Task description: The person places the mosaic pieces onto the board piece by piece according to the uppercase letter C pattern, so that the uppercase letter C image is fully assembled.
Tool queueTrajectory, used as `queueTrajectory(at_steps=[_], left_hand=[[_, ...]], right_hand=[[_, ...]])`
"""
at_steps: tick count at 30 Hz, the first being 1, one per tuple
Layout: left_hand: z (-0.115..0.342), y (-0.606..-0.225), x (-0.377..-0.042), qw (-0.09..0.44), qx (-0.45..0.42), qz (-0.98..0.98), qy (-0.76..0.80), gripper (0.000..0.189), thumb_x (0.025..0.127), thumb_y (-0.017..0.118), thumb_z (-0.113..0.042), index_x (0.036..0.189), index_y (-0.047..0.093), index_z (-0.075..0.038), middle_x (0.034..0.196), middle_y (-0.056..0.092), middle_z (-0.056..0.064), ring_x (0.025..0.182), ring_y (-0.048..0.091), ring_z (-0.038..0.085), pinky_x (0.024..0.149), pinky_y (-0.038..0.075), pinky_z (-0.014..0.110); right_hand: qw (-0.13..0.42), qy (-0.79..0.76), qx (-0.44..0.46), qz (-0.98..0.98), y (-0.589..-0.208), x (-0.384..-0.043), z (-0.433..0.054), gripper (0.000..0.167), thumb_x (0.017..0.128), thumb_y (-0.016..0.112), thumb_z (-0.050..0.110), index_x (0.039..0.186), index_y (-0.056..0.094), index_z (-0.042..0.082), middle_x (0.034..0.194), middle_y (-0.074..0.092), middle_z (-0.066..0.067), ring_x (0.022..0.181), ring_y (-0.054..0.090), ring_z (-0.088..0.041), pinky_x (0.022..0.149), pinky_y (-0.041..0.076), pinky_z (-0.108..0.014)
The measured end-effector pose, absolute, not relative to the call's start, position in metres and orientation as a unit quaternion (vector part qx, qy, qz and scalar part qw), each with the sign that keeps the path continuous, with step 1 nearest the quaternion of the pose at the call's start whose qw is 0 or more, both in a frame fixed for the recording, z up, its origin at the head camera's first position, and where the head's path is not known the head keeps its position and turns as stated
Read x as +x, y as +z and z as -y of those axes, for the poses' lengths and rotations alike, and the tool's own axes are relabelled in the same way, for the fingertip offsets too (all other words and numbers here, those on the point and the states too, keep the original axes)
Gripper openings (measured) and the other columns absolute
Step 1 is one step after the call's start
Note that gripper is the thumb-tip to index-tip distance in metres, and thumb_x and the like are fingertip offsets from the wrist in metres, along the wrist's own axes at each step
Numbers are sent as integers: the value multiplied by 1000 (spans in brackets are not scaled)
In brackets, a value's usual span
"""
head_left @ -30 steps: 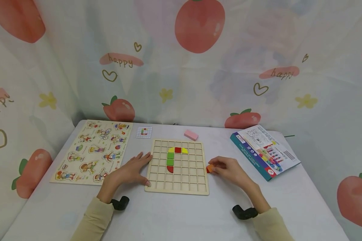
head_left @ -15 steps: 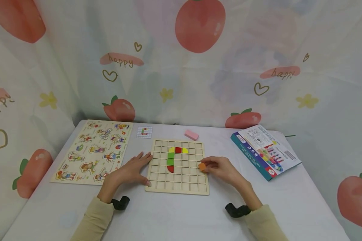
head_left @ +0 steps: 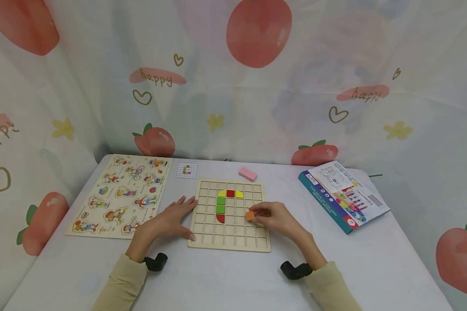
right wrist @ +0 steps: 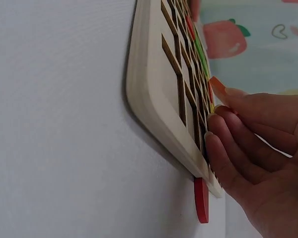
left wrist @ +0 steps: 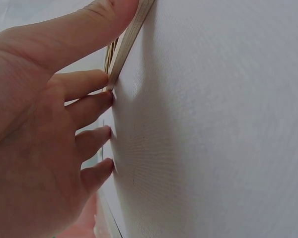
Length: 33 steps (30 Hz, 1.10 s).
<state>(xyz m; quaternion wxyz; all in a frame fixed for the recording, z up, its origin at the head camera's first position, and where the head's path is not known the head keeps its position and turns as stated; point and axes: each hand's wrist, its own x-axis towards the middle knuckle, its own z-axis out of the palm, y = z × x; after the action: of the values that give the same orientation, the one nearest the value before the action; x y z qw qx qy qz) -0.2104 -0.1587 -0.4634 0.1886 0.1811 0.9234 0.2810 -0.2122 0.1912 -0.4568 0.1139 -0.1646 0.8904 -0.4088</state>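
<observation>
The wooden grid board [head_left: 233, 245] lies flat on the table. Yellow, red and green tiles [head_left: 220, 205] fill several of its squares in a C-like shape. At the board's left edge, my left hand [head_left: 167, 222] rests with fingers spread, thumb by the lower corner. Over the right half of the board, my right hand [head_left: 276, 217] pinches a small orange tile [head_left: 250, 215] between thumb and fingers. In the right wrist view, the orange tile [right wrist: 218, 88] sticks out past the fingertips. A red piece [right wrist: 201, 201] stands against the board's side there; the head view hides it.
A small pattern card [head_left: 187, 170] and a pink block [head_left: 247, 174] lie behind the board. On the left is a picture puzzle board [head_left: 118, 198]. A boxed toy set [head_left: 344, 196] lies on the right. A patterned curtain [head_left: 233, 108] closes off the back.
My right hand has moved left from beside the board to over its right half, carrying the orange tile. The left hand has stayed at the board's edge.
</observation>
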Motion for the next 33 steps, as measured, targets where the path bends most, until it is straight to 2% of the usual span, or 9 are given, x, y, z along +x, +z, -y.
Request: queueTrajectory(at_steps=[5,15,33], left_hand=[[159,-463,-210,185,188,-923,282,107,75,92,-29,161,33,-6,171,22,11,160,8,39,130,10,58],[160,-464,-210,183,192,-921,284,107,74,92,-30,161,34,-5,171,22,11,160,8,40,129,11,58],[161,-464,-211,184,194,-920,286,108,75,92,-32,161,33,-5,172,22,11,160,8,40,129,10,59]], right_hand=[[109,-403,-185,-890,-456,-213,-183,33,94,76,18,123,74,5,111,74,-6,96,67,-17,85,57,-20],[112,-394,-189,-893,-456,-215,-162,28,91,79,18,119,77,9,107,72,-2,95,62,-16,85,56,-23],[95,-356,-254,-894,-458,-220,-135,23,87,83,13,108,78,6,96,72,0,85,61,-10,74,55,-20]])
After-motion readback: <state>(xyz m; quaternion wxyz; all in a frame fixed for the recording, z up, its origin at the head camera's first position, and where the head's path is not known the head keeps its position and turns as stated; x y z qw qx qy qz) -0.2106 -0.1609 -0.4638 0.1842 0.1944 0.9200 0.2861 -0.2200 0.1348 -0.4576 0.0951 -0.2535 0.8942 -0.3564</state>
